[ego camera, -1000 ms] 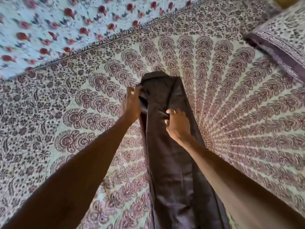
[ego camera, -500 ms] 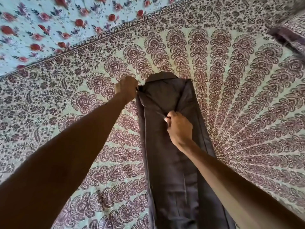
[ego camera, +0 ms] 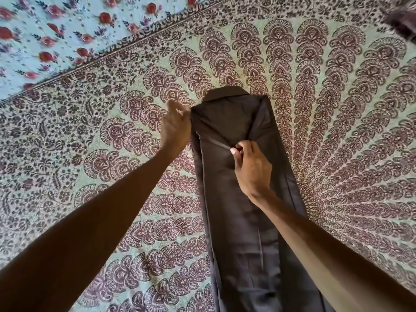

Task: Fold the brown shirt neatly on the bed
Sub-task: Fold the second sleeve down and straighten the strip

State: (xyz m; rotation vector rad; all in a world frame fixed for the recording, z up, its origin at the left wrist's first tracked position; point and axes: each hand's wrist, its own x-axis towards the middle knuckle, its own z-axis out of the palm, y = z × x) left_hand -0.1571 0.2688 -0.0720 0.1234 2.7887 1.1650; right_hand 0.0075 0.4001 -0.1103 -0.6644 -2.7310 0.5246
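I could read no text, label, brand or number anywhere; the bedspread (ego camera: pixel 337 109) carried only printed patterns.

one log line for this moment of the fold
state: brown cloth shirt lying as long narrow strip on patterned bedsheet | left hand: at shirt's left edge, grip unclear | right hand: pinching fabric mid-strip

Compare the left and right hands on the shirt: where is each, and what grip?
Place: the left hand is at the upper left edge of the shirt, while the right hand is over its middle.
Grip: the right hand pinches a crease of cloth. The left hand's fingers are blurred, so its grip is unclear.
Reach: the left hand is further out than the right hand.
Both work the shirt's upper half.
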